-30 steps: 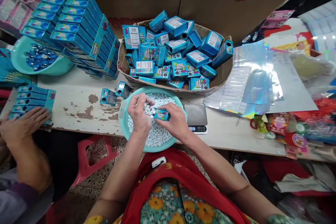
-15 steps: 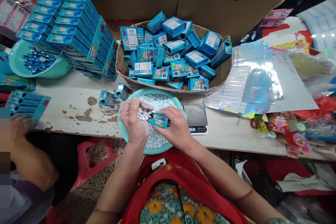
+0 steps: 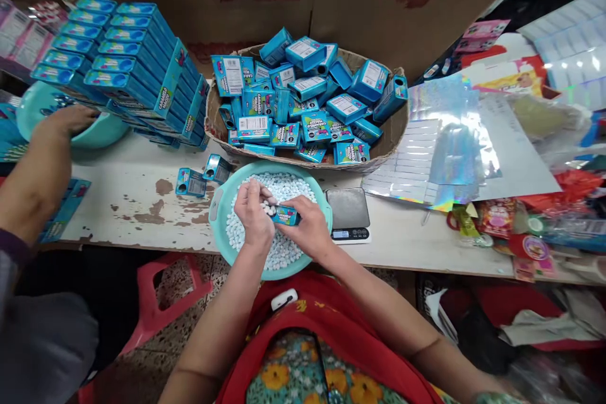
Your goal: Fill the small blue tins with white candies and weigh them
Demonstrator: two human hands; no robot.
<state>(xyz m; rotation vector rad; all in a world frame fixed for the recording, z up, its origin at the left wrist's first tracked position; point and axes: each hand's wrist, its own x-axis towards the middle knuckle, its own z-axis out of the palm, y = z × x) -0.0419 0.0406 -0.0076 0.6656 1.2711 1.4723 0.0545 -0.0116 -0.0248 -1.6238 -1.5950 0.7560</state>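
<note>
Over the turquoise basin (image 3: 218, 246) of small white candies (image 3: 279, 259), my two hands meet. My right hand (image 3: 307, 227) grips a small blue candy box (image 3: 286, 215), lying on its side with its round opening toward the left. Cupped beside that opening, my left hand (image 3: 255, 214) holds a few white candies (image 3: 268, 207) between its curled fingers. Two more blue boxes (image 3: 190, 182) stand on the table left of the basin. To the right of the basin is a digital scale (image 3: 349, 209) with nothing on its plate.
Behind the basin, a cardboard tray (image 3: 402, 123) is heaped with blue boxes. Stacked blue display cartons (image 3: 142, 69) rise at the left. A co-worker's hand (image 3: 71, 118) reaches into another turquoise bowl (image 3: 106, 132). Shiny sheets (image 3: 445, 139) and wrappers cover the right side.
Fewer candies show in my left hand, which stays at the box's opening. The co-worker's hand has moved from the blue carton at the table edge up to the bowl.
</note>
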